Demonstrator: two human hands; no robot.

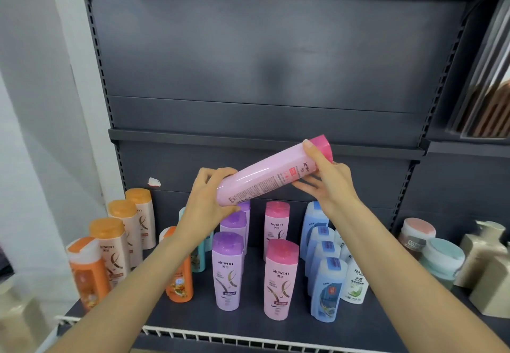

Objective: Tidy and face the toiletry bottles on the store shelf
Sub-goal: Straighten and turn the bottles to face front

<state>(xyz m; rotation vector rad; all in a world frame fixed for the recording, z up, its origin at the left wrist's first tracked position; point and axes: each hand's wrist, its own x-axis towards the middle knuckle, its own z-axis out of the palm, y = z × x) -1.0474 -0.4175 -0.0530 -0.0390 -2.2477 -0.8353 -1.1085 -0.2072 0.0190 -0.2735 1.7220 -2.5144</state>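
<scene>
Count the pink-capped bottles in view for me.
3: one held sideways in both hands, one standing front centre, one behind it. More may be hidden behind the arms.

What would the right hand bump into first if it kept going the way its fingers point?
The right hand points up-left along the pale pink plastic bottle it holds. Beyond that, probably only the dark grey metal back panel, though depth is unclear.

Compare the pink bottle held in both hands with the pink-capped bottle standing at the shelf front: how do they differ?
The held pink bottle lies tilted, nearly sideways, in the air, gripped by the left hand at its base and the right hand near its cap; the front pink bottle stands upright on the shelf, untouched. The held one shows small print; the standing one faces label-forward. Both share pale pink bodies and darker pink caps.
</scene>
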